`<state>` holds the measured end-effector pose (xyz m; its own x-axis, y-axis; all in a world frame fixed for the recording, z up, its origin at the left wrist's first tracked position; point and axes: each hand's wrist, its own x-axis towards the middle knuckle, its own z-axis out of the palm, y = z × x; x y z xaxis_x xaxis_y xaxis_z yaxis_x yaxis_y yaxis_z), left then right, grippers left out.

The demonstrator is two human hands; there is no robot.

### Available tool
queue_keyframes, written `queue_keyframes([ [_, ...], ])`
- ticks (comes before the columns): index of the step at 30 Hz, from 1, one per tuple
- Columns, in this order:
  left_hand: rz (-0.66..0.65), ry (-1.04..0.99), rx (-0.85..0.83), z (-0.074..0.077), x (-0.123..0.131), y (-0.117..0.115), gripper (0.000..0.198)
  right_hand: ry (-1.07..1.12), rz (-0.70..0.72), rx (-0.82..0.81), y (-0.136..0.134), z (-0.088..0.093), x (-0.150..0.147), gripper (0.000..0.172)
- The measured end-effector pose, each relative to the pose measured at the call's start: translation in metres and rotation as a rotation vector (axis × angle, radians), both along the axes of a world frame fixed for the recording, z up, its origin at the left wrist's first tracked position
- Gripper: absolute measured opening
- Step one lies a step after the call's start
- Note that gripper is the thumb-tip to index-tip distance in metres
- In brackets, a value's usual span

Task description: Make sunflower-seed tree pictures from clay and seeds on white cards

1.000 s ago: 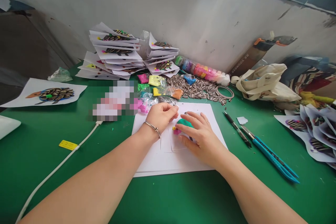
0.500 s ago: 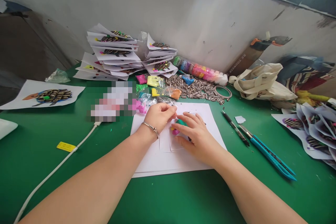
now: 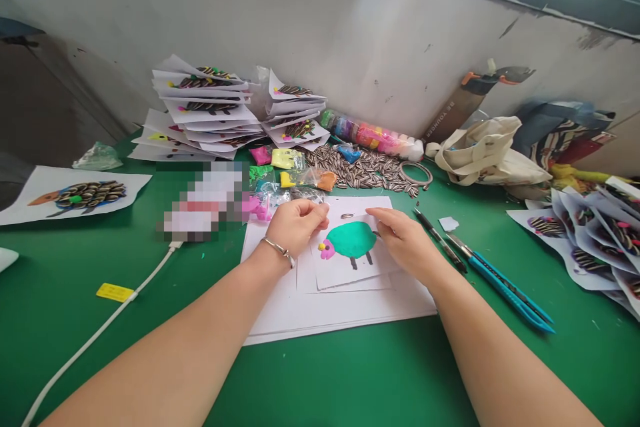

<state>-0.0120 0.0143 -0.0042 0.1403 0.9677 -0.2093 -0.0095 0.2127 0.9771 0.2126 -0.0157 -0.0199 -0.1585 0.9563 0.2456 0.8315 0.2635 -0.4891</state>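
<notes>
A small white card [image 3: 360,275] carries a flat green clay shape [image 3: 350,239] with a pink clay head [image 3: 327,250], a yellow dot and dark legs. Just above the green clay lies a single sunflower seed [image 3: 347,216]. My left hand [image 3: 303,223] is at the card's upper left, thumb and fingers pinched together; whatever is between them is hidden. On the right side of the card, my right hand [image 3: 407,240] has its fingers drawn together and pointing left, the tips close to the seed. I cannot make out anything in them.
Larger white sheets [image 3: 270,320] lie under the card. Behind them are a sunflower seed pile [image 3: 370,170], clay packets [image 3: 287,159] and stacked seed pictures [image 3: 215,110]. To the right lie a pen [image 3: 440,240] and a blue cutter [image 3: 503,287]. A white cable [image 3: 90,337] runs along the left.
My right hand has moved right and off the green clay, uncovering it and the card, and its spread fingers have drawn together. My left hand stays pinched. The view has shifted slightly.
</notes>
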Motion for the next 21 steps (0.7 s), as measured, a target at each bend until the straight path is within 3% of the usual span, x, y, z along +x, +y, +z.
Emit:
queue_keyframes([
  [12,-0.045,-0.011,0.007,0.008,-0.002,-0.001,0.041,-0.200,-0.027,-0.079,-0.012,0.026,-0.003,0.031],
  [21,-0.026,-0.029,-0.047,0.016,-0.008,0.001,0.036,-0.204,0.034,0.009,-0.012,0.027,-0.002,0.026],
])
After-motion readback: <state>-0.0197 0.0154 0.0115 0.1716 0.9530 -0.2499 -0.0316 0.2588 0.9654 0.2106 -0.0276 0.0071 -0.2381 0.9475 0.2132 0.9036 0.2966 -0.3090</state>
